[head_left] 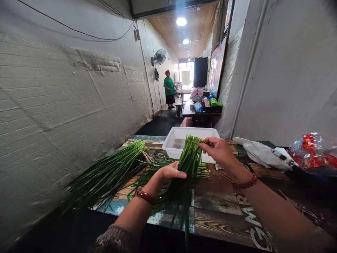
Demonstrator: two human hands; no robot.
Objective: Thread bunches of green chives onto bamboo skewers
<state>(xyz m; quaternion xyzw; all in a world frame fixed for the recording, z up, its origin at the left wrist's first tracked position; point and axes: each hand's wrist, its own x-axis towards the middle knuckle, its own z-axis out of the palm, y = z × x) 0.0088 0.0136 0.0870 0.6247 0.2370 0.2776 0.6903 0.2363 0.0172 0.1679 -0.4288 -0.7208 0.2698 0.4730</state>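
Observation:
A bunch of garlic chives [190, 158] stands upright over the table, pale stem ends up and dark leaves hanging down. My left hand [172, 171] is wrapped round its middle, thumb in front. At the top right of the bunch, my right hand [217, 150] pinches at the stem ends with thumb and fingers. More loose chives [158, 172] lie on the table behind and below my left hand. A larger pile of chives [110, 172] rests at the left, stem ends pointing toward the middle. Behind the held bunch is a white plastic tub [171, 153].
The patterned wooden table [216, 207] carries a white cloth-like bag [259, 153], plastic-wrapped red items [310, 149] and scissors [302, 209] at the right. A brick wall [65, 95] runs along the left. A person in green [169, 86] stands far back near another table [189, 110].

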